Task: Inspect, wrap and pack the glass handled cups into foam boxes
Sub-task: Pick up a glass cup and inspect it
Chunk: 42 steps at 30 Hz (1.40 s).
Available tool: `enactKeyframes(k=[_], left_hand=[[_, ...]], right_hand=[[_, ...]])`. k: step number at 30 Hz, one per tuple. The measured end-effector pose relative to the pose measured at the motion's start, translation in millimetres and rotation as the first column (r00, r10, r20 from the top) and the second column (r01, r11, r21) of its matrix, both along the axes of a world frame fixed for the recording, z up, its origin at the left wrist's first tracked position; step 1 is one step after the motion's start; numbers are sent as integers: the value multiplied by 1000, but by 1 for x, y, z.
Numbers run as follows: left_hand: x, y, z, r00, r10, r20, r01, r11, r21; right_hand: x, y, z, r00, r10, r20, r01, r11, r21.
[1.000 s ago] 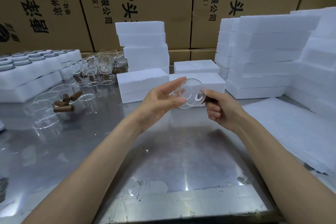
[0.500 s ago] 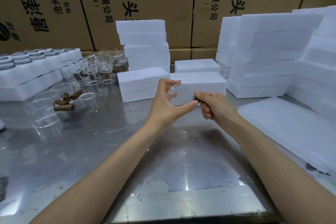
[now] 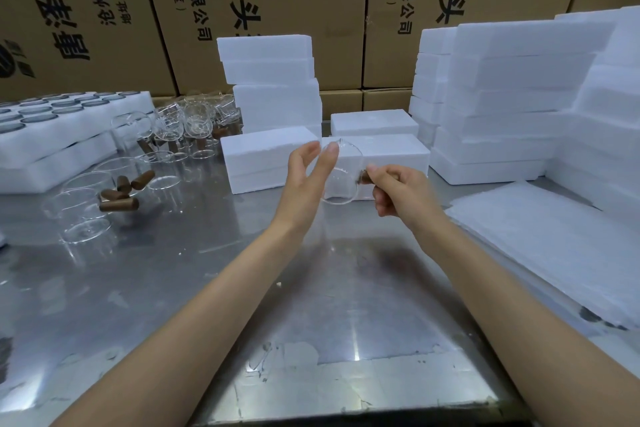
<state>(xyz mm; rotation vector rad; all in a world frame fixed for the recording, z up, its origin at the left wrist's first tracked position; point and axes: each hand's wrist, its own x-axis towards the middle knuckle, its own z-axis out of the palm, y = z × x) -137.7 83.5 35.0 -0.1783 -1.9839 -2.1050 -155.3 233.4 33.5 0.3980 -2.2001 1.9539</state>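
Steel table (image 3: 173, 288), clear glass cup (image 3: 341, 180), brown handle (image 3: 364, 179), held aloft

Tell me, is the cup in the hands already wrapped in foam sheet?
No, the glass cup is bare, the right hand gripping its brown handle, the left hand alongside.

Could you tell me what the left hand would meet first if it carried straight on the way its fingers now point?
Probably the glass cup beside its fingertips; the left hand points up and away. Past that lies the white foam box, though depth is hard to judge.
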Motion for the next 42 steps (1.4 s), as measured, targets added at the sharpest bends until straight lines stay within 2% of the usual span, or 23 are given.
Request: enactKeyframes(k=[3, 6, 7, 10, 13, 15, 19, 22, 26, 30, 32, 35, 42], left_hand=[[2, 0, -1, 993, -71, 97, 76, 996, -43], [-1, -4, -6, 991, -70, 110, 82, 990, -115], [-3, -6, -7, 991, -65, 113, 79, 989, -122], [-8, -11, -11, 992, -45, 115, 59, 991, -118], [-10, -13, -13, 993, -69, 95, 79, 991, -105], [-9, -14, -13, 992, -100, 78, 108, 988, -108], [-5, -19, -13, 983, -171, 71, 178, 978, -108], [-5, -21, -13, 972, -228, 66, 233, 967, -102], [-6, -23, -15, 966, -253, 44, 256, 962, -96], [-7, -24, -11, 951, -307, 22, 308, 950, -48], [-8, -24, -9, 944, -329, 1, 329, 944, -21], [-8, -24, -7, 938, -347, -6, 347, 938, 6], [-9, -20, -8, 943, -332, -21, 331, 943, -30]], right_hand=[[-1, -1, -2, 998, -33, -48, 34, 999, 19], [1, -1, -5, 980, -81, -180, 120, 969, 218], [2, 0, -7, 961, -84, -264, 172, 927, 334], [5, 0, -6, 894, -19, -447, 328, 709, 625], [5, -1, -4, 915, 18, -404, 312, 604, 734], [5, 0, -4, 954, 29, -300, 215, 632, 745], [6, 3, -3, 990, 83, -114, -1, 813, 582], [4, 3, -1, 990, 138, 7, -127, 896, 426], [4, 6, 3, 945, 262, 194, -302, 929, 215], [5, 11, 7, 851, 382, 360, -405, 914, -14], [5, 14, 8, 800, 443, 404, -436, 893, -116], [7, 14, 10, 764, 465, 448, -432, 884, -181], [7, 13, 11, 766, 374, 524, -292, 927, -235]])
